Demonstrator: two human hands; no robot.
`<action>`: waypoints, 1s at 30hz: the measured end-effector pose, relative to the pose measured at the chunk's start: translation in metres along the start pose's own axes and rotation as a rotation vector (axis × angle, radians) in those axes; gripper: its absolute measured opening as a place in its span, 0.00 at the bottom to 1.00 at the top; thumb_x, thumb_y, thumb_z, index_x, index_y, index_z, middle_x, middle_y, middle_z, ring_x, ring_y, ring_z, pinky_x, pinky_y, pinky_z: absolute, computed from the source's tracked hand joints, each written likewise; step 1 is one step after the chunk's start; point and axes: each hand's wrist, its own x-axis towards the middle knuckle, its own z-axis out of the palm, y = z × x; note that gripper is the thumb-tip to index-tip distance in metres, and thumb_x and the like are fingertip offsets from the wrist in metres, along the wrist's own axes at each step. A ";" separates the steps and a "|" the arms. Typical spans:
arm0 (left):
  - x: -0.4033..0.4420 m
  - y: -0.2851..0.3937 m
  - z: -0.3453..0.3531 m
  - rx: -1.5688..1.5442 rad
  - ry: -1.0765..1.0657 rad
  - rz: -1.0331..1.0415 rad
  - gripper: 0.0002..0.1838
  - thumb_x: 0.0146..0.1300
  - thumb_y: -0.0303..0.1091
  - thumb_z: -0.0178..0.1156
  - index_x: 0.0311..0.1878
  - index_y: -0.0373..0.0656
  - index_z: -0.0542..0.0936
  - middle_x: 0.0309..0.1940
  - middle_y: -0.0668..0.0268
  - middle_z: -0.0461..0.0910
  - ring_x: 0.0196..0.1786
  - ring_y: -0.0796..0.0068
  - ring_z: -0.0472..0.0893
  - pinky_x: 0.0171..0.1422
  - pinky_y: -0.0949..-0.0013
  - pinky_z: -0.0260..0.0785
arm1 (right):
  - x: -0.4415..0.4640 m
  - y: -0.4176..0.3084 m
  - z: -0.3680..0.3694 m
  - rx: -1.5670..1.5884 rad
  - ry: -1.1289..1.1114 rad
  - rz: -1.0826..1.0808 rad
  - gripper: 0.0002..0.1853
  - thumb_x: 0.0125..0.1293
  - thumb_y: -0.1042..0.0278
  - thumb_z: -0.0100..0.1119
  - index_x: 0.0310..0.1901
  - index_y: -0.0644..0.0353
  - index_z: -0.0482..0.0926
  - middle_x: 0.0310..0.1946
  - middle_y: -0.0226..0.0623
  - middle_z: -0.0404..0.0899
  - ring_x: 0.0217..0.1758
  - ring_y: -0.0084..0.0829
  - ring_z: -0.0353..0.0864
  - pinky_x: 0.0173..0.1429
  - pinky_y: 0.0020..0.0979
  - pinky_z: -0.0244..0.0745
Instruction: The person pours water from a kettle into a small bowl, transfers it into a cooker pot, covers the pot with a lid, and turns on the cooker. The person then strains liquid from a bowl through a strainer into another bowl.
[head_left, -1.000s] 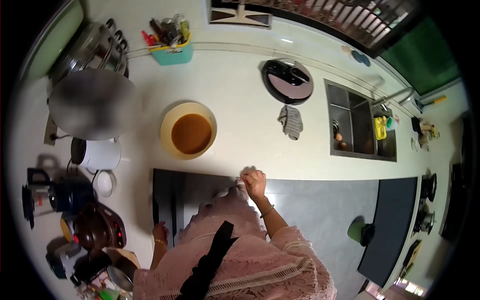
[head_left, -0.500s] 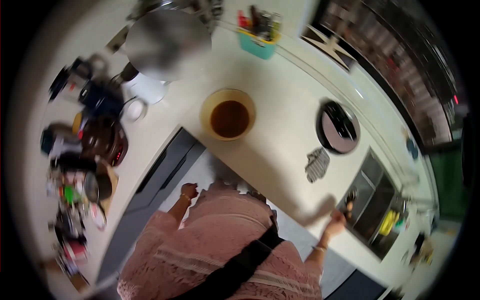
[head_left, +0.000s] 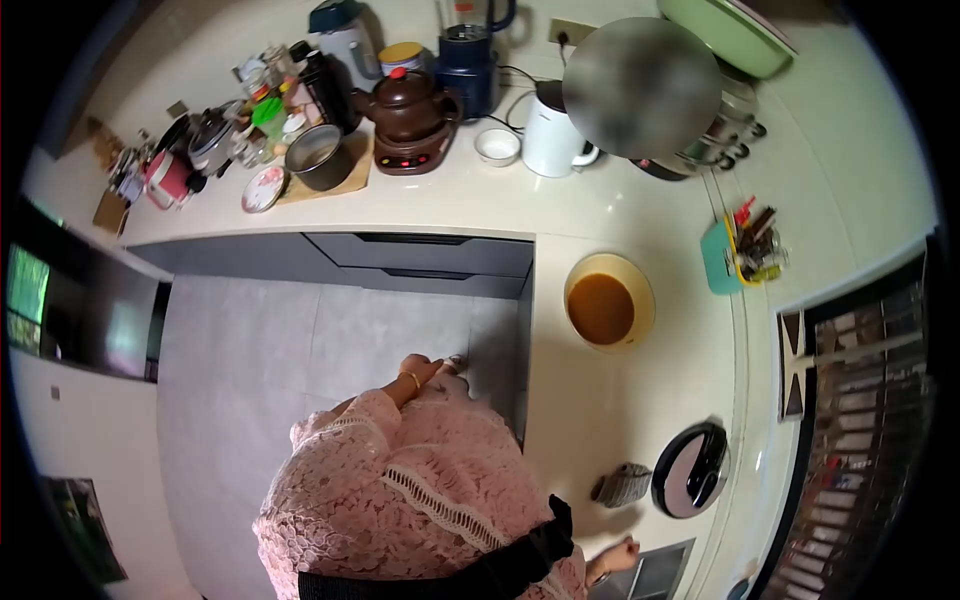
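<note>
My left hand (head_left: 424, 369) hangs in front of my body over the grey floor, touching no object; its fingers look loosely extended and nothing shows in them. My right hand (head_left: 621, 554) is over the counter beside the sink (head_left: 655, 575), fingers curled in, with no object visible in it. Nearest to it lie a striped grey cloth (head_left: 624, 486) and a round lid (head_left: 690, 470) with a black top and pinkish rim. Farther along the counter stands a cream bowl (head_left: 645, 290) of brown liquid (head_left: 601, 309).
A brown teapot (head_left: 405, 105) sits on its lit base (head_left: 412, 150) on the back counter. Around it are a dark pot (head_left: 320, 160), a small white bowl (head_left: 497, 147), a white kettle (head_left: 553, 135) and a blue blender (head_left: 467, 75). A teal utensil holder (head_left: 720, 258) stands right. Grey drawers (head_left: 420, 258) front the counter.
My view has swung left, showing more floor and back counter. My right hand, earlier blurred by the sink near a dark object, now shows at the lower edge. My left hand is in front of my body.
</note>
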 end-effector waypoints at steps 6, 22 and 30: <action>-0.062 0.008 -0.040 -0.640 0.290 -0.257 0.15 0.46 0.38 0.61 0.31 0.34 0.78 0.22 0.57 0.79 0.24 0.69 0.79 0.30 0.70 0.72 | -0.044 -0.173 0.102 0.221 -0.596 -0.467 0.10 0.46 0.75 0.52 0.17 0.63 0.61 0.12 0.33 0.57 0.18 0.26 0.55 0.22 0.30 0.55; 0.084 -0.087 -0.191 -1.431 0.494 -0.264 0.20 0.53 0.49 0.58 0.26 0.39 0.75 0.13 0.65 0.71 0.12 0.77 0.69 0.17 0.76 0.63 | -0.184 -0.384 0.239 0.283 -1.096 -0.651 0.22 0.59 0.62 0.50 0.15 0.65 0.56 0.10 0.34 0.49 0.16 0.19 0.51 0.20 0.33 0.46; 0.149 -0.092 -0.410 -1.996 0.207 -0.036 0.42 0.46 0.68 0.52 0.40 0.28 0.70 0.21 0.59 0.75 0.20 0.70 0.76 0.23 0.72 0.73 | -0.215 -0.443 0.262 0.141 -1.103 -0.757 0.20 0.58 0.59 0.52 0.17 0.65 0.61 0.11 0.40 0.54 0.15 0.22 0.55 0.21 0.33 0.52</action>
